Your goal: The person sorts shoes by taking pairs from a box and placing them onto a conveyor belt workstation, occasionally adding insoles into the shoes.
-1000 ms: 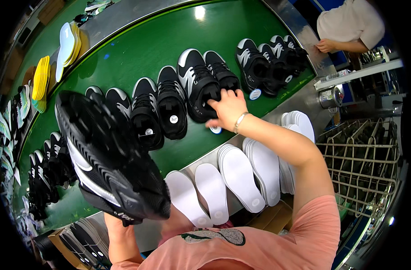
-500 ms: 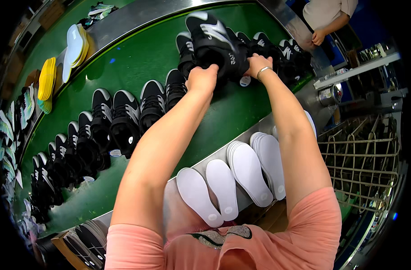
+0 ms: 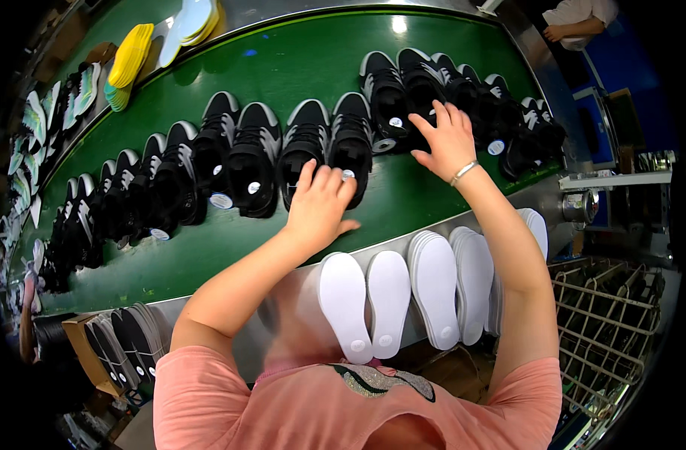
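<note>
Rows of black sneakers with grey toes and side trim stand on a green work surface. My left hand, fingers apart, reaches over the heel ends of two middle sneakers: a left one and a right one. Whether its fingertips touch them, I cannot tell. My right hand, wearing a silver bangle, is spread just in front of another pair, a left sneaker and a right sneaker. Neither hand grips anything. White round stickers show inside several shoes.
White insoles lie in stacks along the metal edge near me. Yellow insoles sit at the far left. A box of dark insoles stands at lower left, a wire rack at right. Another person's arm shows at far right.
The black sneaker that both hands held up at the back is down among the others. My hands have let go and come nearer, and the view has shifted.
</note>
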A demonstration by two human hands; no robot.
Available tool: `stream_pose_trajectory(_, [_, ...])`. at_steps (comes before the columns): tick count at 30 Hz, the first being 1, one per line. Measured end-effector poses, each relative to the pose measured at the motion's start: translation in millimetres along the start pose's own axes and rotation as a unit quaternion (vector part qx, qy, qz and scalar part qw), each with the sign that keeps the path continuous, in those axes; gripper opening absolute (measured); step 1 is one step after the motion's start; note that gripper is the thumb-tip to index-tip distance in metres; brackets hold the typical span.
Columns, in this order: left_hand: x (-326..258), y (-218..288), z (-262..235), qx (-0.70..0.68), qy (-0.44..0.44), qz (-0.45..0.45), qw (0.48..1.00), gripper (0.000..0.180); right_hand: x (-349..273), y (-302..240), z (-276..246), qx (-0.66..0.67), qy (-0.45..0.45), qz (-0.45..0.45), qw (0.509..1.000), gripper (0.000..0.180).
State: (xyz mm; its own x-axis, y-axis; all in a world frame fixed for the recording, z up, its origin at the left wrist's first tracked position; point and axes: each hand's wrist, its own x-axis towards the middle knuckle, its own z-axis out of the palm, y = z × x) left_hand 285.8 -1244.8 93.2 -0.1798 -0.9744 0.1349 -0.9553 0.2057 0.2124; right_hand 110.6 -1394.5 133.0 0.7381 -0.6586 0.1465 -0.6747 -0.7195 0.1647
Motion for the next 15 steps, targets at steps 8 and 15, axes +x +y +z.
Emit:
stream_pose_trajectory(8, [28.8,-23.5,14.2,0.072,0.130,-0.076,0.986,0.021,44.6,-25.4,-0.2,-0.101,-0.246,0.071,0.961,0.039])
stream_pose_trajectory(15, [73.1,-48.4,-3.1,0.159,0.057,-0.165,0.972,0.022,33.2,-24.9,51.7,0.220,0.003,0.058,0.974,0.030])
